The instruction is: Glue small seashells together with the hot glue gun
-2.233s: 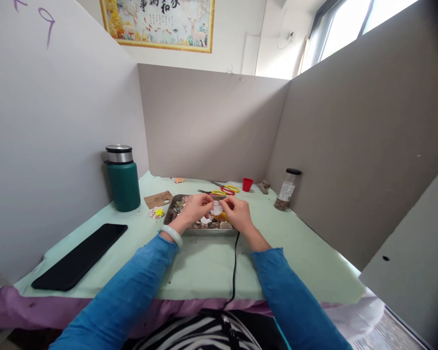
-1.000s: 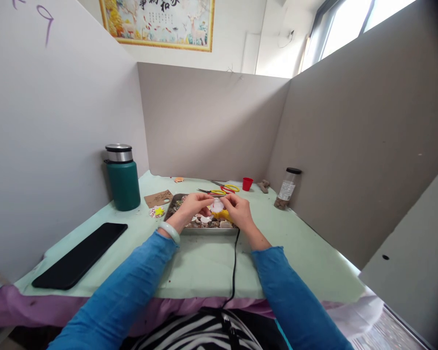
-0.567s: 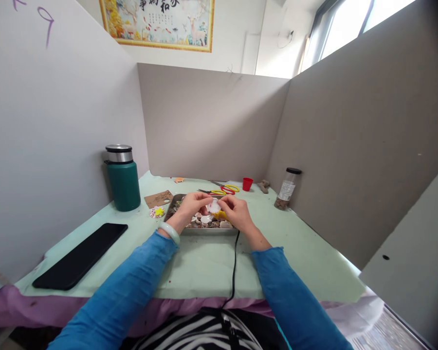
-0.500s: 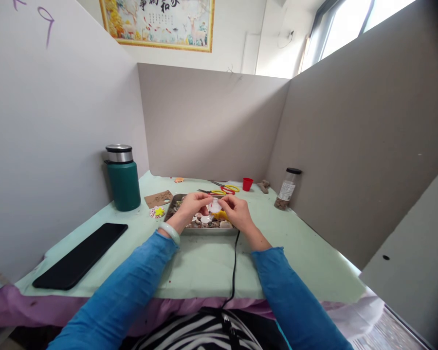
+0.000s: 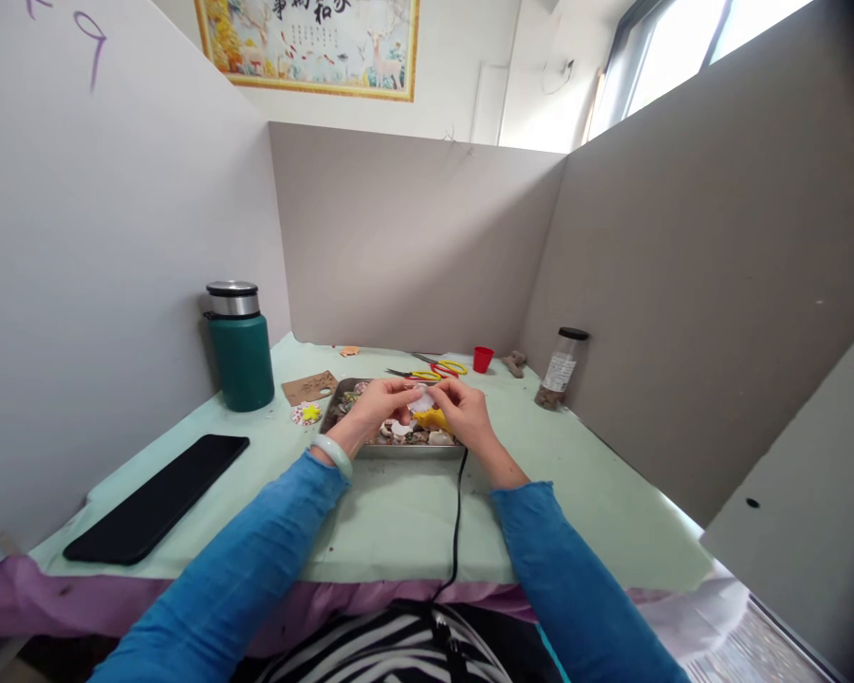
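From my head camera, the white shell (image 5: 422, 401) sits straight ahead of me, between my two hands and over the right half of the metal tray (image 5: 399, 452). My left hand (image 5: 379, 406) pinches its upper left edge between thumb and finger; my right hand (image 5: 465, 414) pinches the upper right edge. Both touch it, so neither is nearer. A yellow piece (image 5: 434, 419) shows just below it, closer to my right hand.

The shell's fan-like, scalloped rim points down toward me and its narrower end points away, toward the worktop's far edge. My fingers hide part of the outline, and I cannot make out a definite long axis.

The tray lies with its long side across the worktop (image 5: 399, 531). Past its far edge lie the scissors (image 5: 427, 373); a black cable (image 5: 458, 531) runs from near its close right corner to the worktop's near edge.
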`<state>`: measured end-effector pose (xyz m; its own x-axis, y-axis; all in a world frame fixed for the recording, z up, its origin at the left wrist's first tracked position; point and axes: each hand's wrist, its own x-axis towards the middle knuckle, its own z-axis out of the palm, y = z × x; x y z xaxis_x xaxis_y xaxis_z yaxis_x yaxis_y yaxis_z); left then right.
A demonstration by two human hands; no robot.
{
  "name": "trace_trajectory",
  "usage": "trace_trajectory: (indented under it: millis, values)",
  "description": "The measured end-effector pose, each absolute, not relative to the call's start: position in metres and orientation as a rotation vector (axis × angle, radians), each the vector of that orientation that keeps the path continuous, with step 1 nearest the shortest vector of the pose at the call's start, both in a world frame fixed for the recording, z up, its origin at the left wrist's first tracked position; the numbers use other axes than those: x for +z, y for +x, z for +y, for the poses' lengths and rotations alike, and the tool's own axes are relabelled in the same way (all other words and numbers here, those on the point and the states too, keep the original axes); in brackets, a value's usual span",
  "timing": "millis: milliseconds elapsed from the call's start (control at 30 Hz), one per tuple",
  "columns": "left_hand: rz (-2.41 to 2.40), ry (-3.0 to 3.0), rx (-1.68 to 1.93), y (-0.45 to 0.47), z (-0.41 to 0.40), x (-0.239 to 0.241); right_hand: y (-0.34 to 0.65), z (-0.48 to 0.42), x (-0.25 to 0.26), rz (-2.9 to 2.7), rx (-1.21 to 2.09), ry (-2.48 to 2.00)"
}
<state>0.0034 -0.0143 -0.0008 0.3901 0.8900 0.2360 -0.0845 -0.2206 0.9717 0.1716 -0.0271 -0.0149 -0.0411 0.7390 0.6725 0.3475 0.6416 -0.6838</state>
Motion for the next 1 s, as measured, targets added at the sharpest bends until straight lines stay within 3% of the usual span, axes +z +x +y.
trace_trajectory:
  millis: [1000]
  values:
    - [0.887,1.676,1.209,0.0083,-0.0168,-0.004,0.1711,-0.0284,-0.0119,-1.685,0.431,-0.91]
